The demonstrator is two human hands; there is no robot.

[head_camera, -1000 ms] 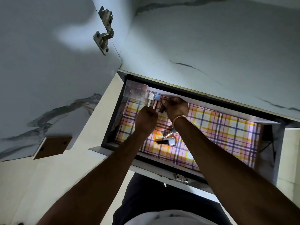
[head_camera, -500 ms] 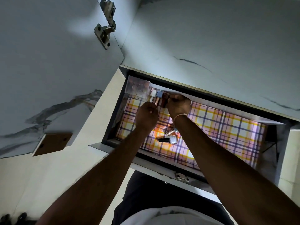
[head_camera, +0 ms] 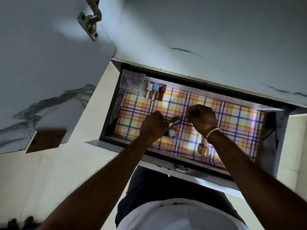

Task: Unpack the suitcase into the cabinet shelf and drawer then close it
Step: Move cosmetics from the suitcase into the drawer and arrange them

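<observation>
Plaid-lined drawer, left hand around brush

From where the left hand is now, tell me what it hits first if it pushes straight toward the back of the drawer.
Probably the row of small bottles at the back wall. Between them and the left hand, which grips a brush, only bare checked liner shows. Depth is uncertain.

Glossy checked drawer liner, shiny metal hinge, marble-look door

I've drawn both hands back from the bottles at the drawer's far edge. My left hand now grips a brush.
</observation>
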